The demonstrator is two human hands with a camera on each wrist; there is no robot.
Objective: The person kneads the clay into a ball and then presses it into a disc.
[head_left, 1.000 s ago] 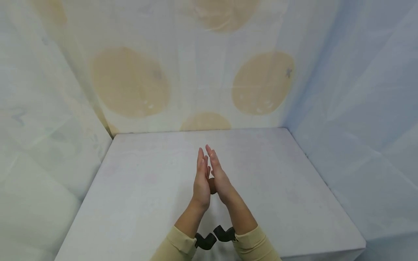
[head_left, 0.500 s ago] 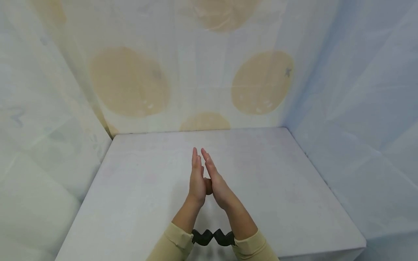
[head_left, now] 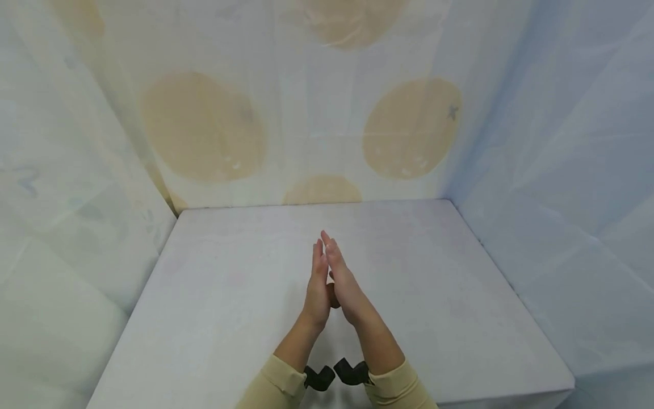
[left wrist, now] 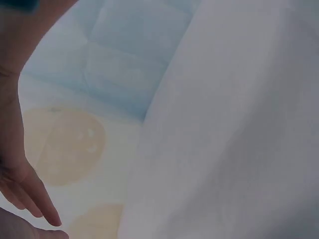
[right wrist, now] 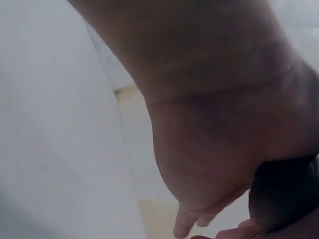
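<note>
Since half a second ago the right hand (head_left: 346,284) has slid forward, so its fingertips now lead the left hand (head_left: 318,287) toward twelve o'clock; before, the left tips were level or slightly ahead. That offset fits a rolling motion, palms rubbing past each other.

Both hands have straight fingers, held flat and palm to palm, not curled round anything. Between the heels of the palms sits a small brown ball (head_left: 332,295), only a sliver of it showing in the head view. The right wrist view shows it as a dark rounded lump (right wrist: 284,194) pressed at the base of the palm. Flat palms would trap it without a grip and let it turn freely, I judge.

Cream sleeves (head_left: 278,386) cover both forearms, with black camera mounts (head_left: 334,375) at the wrists at six o'clock. The hands hover above a pale table (head_left: 230,295). Around it hangs a cloth backdrop (head_left: 204,128) with tan circles, from nine through twelve to three o'clock.
</note>
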